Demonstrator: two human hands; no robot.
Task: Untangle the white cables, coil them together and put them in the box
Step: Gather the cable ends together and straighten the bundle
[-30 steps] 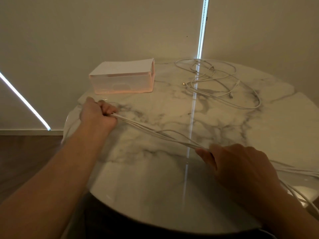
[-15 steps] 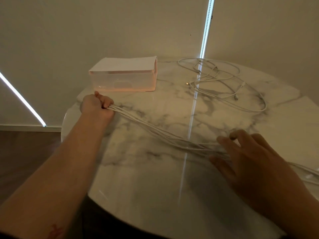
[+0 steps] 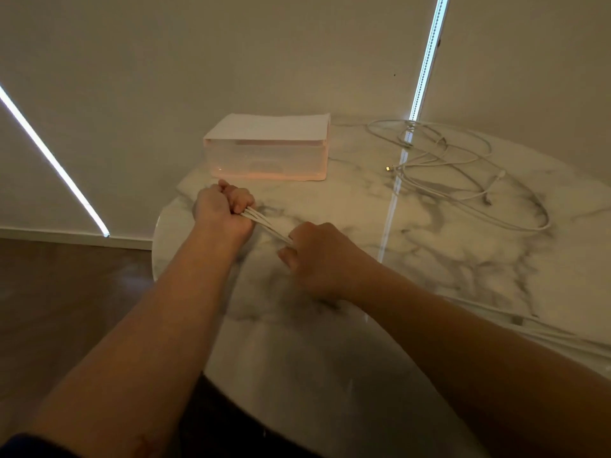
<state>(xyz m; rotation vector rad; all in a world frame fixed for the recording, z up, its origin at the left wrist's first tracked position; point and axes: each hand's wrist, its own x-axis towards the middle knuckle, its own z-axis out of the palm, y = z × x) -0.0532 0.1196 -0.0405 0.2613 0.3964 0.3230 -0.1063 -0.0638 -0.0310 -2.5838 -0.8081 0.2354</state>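
1. Currently the left grip (image 3: pixel 224 211) is a fist clamped on a bundle of white cables (image 3: pixel 264 223), close to the curved left edge of the surface (image 3: pixel 429 259). The floor (image 3: pixel 66 276) lies past that edge.
2. The right grip (image 3: pixel 317 259) sits just to its right, fingers curled and pinching the same bundle. About three strands show taut in the short gap between the two.
3. Behind the right grip, more cable lengths (image 3: pixel 545 332) trail past the forearm toward the right edge. Their count cannot be told.
4. One translucent pinkish box (image 3: pixel 267 160) stands just beyond the left grip, at the far edge by the wall, with a white sheet or lid on top.
5. One loose tangle (image 3: pixel 463 173) of white cable lies beyond and right of the right grip, well apart from it, with two plug ends (image 3: pixel 388 167) showing.
6. Bare marble lies open between the right grip and that tangle, and also on the near side of both grips.
7. Two light strips (image 3: pixel 426 61) glow on the wall, one beyond the tangle and one slanting left of the left grip.
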